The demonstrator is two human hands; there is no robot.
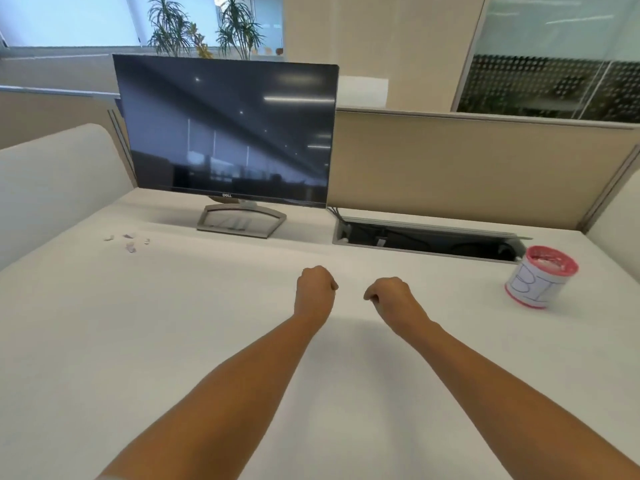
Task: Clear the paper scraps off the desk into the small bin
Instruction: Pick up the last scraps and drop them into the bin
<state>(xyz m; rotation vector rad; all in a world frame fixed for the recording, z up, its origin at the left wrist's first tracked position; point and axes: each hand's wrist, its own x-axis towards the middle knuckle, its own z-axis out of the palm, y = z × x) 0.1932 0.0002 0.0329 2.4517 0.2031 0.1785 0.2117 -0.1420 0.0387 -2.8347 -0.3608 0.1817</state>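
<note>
We hold both forearms stretched over the tabletop (pixel 173 341), left hand (pixel 316 289) and right hand (pixel 391 296) side by side near its middle. Each is curled into a fist with nothing showing in it. The paper scraps (pixel 130 242) lie far left, near the monitor (pixel 228 129) stand. The small bin (pixel 535 282) stands upright far right, near the open cable tray (pixel 426 239). White surface stretches from our hands to both.

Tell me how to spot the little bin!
Start at the big dark monitor and go right, past the open cable slot. Just beyond its right end stands the small bin, a round white tub with pink rims and letters drawn on it.
</note>
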